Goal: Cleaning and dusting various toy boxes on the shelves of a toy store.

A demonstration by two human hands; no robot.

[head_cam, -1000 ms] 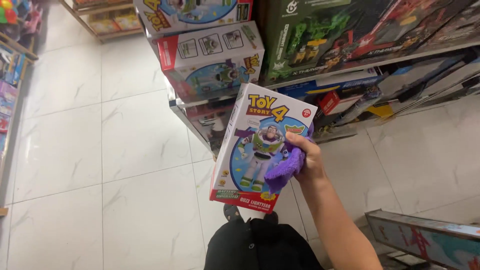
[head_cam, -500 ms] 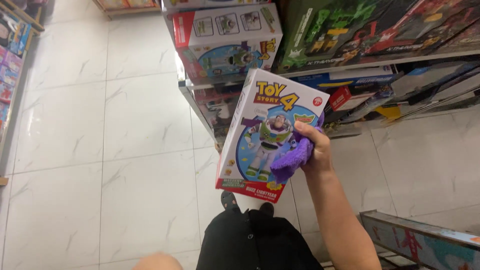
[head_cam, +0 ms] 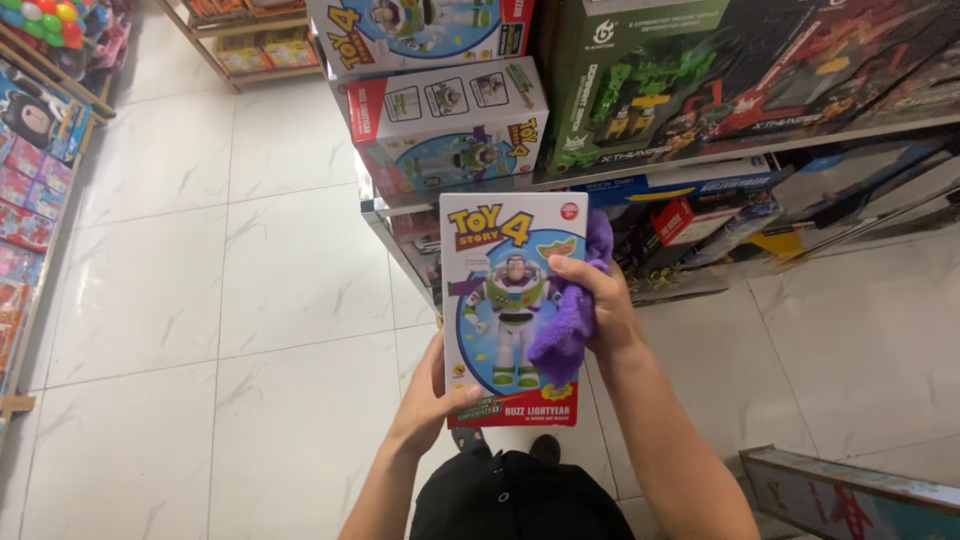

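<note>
I hold a white toy box (head_cam: 505, 300) upright in front of me; its face shows a space-suited action figure on a blue oval, with a red band along the bottom. My left hand (head_cam: 432, 392) grips its lower left edge. My right hand (head_cam: 598, 300) clasps the right edge and presses a purple cloth (head_cam: 570, 320) against the box front. The cloth hangs down over the picture's right side.
A shelf unit (head_cam: 700, 150) right behind the box carries more boxed toys: similar figure boxes (head_cam: 445, 120) stacked at its end, a green box (head_cam: 640, 80) and dark boxes. Toy racks (head_cam: 30, 200) line the left. White tiled floor (head_cam: 250, 280) lies between. A flat box (head_cam: 850, 495) lies at lower right.
My left hand has come up and taken the box's lower left edge. The box has turned from tilted to upright, still held with the cloth by my right hand.
</note>
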